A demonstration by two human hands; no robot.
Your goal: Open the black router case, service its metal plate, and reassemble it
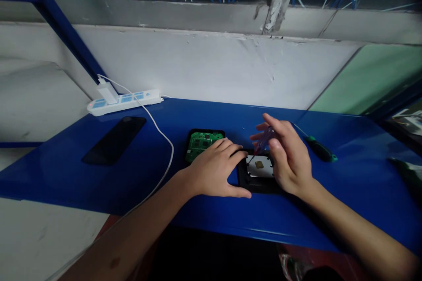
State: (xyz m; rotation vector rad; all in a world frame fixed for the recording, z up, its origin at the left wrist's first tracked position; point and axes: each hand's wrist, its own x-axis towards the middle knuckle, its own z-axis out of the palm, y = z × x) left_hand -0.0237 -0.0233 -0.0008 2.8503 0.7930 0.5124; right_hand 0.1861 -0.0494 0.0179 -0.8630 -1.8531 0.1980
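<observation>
A black plastic casing (244, 180) with a silver metal plate (263, 170) inside lies flat on the blue table. On the plate is a small tan square pad (259, 164). My left hand (217, 167) is spread, its fingertips and thumb resting at the casing's left edge. In my right hand (292, 158) is a screwdriver with a clear purple handle (264, 138), its thin shaft slanting down to the plate's left side. My right hand hides the casing's right end. Behind my left hand sits a black shell with a green circuit board (201, 142), partly covered.
A green-and-black screwdriver (319, 147) lies at the right. To the left are a dark phone-like slab (114, 140) and a white power strip (127, 102) with a charger plugged in. Its white cable (165, 138) crosses the blue table (231, 219) beside my left forearm.
</observation>
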